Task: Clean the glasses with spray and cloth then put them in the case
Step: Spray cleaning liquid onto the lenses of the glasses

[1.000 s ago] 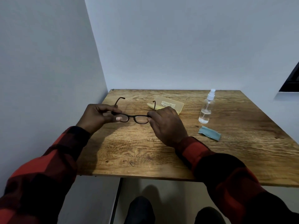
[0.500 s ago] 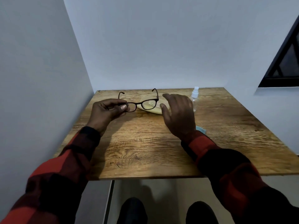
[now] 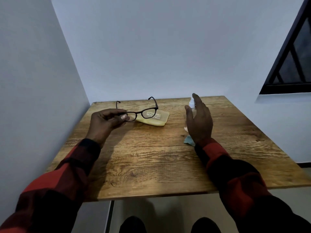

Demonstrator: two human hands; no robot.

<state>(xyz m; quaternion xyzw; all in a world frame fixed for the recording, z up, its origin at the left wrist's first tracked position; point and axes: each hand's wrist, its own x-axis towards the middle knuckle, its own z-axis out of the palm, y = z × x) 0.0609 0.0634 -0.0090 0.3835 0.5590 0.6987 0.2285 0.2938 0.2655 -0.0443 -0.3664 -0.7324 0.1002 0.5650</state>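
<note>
Right hand (image 3: 199, 121) now farther right, open against spray bottle (image 3: 191, 103).

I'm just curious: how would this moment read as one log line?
left hand: holds glasses | right hand: open, reaching spray bottle | cloth: on table

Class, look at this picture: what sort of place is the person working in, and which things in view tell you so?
Probably a plain indoor room, set up as a small work corner. A wooden table is pushed into the corner of two bare pale walls, and a dark-framed window shows at the right. Nothing marks it as a shop or kitchen.
</note>
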